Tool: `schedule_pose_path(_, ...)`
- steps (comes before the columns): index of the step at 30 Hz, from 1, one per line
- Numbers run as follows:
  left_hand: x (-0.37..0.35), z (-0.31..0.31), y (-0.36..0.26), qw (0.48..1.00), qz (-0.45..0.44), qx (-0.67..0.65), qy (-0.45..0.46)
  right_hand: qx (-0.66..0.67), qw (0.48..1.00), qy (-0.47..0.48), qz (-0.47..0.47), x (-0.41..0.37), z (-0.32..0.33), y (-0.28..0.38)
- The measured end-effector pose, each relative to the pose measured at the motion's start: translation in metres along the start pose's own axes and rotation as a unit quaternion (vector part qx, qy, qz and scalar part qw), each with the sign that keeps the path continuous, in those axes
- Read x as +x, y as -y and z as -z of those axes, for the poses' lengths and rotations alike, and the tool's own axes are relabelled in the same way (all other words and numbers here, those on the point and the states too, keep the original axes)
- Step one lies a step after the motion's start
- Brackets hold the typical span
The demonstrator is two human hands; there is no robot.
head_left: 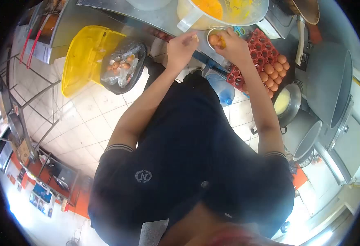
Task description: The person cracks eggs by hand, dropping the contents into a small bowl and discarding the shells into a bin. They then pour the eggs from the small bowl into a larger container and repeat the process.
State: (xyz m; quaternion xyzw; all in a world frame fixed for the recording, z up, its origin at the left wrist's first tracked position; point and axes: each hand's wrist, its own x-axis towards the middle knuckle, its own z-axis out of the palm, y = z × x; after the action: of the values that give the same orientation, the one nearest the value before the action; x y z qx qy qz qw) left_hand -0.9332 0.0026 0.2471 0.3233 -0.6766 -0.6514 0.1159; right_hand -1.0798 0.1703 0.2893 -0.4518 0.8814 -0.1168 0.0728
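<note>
My left hand (181, 51) is raised in front of the counter edge with its fingers curled together. A small pale bit shows at its fingertips, and I cannot tell what it is. To its right, my right hand (232, 48) grips the rim of a small white cup (209, 37). Brown egg shapes (214, 39) and some yellow show inside the cup. Just behind both hands is a big translucent measuring jug (191, 19) holding orange-yellow egg yolk (209, 7). Brown eggs (275, 70) sit in a red egg tray (262, 50) beside my right forearm.
A yellow bin (79, 57) lined with a black bag (124, 85) stands at left, with eggshells (121, 64) in it. A pan (293, 107) with pale yellow contents is at right, near large grey pots (325, 78). A blue-tinted water bottle (222, 90) stands below the counter.
</note>
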Motion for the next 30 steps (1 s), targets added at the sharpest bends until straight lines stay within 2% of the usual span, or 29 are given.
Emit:
schedule_pose_path(2,0.0,0.0,0.004,0.999,-0.04,0.025,-0.013,0.015,1.0,-0.005,0.009,-0.001,0.003,0.001)
schedule_pose_path(8,-0.004,-0.003,-0.003,0.999,-0.044,0.029,-0.012,-0.006,0.998,-0.04,0.054,0.008,-0.006,-0.001)
schedule_pose_path(12,-0.006,-0.002,-0.002,0.999,-0.029,0.046,-0.006,-0.005,0.999,-0.031,0.04,0.01,-0.006,-0.003)
schedule_pose_path(14,-0.004,-0.004,0.006,0.995,-0.081,0.052,-0.015,-0.001,0.998,-0.028,0.063,0.011,-0.006,-0.007)
schedule_pose_path(16,-0.013,0.001,-0.013,0.996,-0.028,0.077,0.017,0.019,0.994,-0.044,0.102,0.012,-0.009,-0.013)
schedule_pose_path(17,-0.013,-0.003,-0.003,0.999,-0.028,0.034,0.01,0.001,0.996,-0.023,0.085,0.014,-0.007,-0.01)
schedule_pose_path(18,-0.017,0.006,-0.021,0.991,-0.094,0.082,0.038,0.004,1.0,0.029,0.009,0.015,0.009,0.006)
schedule_pose_path(19,-0.022,0.006,-0.03,0.993,-0.084,0.085,0.021,0.018,0.999,-0.016,0.042,0.013,-0.005,-0.005)
schedule_pose_path(20,-0.022,0.0,-0.022,0.998,-0.058,-0.018,-0.003,0.022,0.999,0.03,0.003,0.017,0.002,0.001)
schedule_pose_path(21,-0.017,0.005,-0.016,0.996,-0.075,0.05,0.022,0.06,0.998,-0.022,0.006,0.014,0.004,0.003)
schedule_pose_path(22,-0.02,0.005,-0.025,0.995,-0.091,0.026,-0.01,0.113,0.993,-0.01,-0.043,0.01,0.011,0.007)
schedule_pose_path(24,-0.022,0.004,-0.025,0.999,-0.03,-0.034,-0.014,0.231,0.967,-0.108,-0.005,0.0,-0.001,-0.005)
schedule_pose_path(25,-0.016,0.001,-0.018,0.998,-0.043,-0.036,-0.012,0.226,0.967,-0.119,-0.001,-0.002,-0.015,-0.015)
schedule_pose_path(27,-0.011,-0.001,-0.004,0.995,-0.091,0.004,-0.03,0.373,0.912,-0.163,-0.055,-0.011,-0.044,-0.028)
schedule_pose_path(28,-0.011,-0.001,-0.008,0.995,-0.094,0.004,-0.03,0.372,0.912,-0.165,-0.054,-0.014,-0.049,-0.031)
schedule_pose_path(30,-0.012,0.003,-0.014,0.996,-0.065,0.05,-0.025,0.47,0.854,-0.171,-0.145,-0.018,-0.06,-0.034)
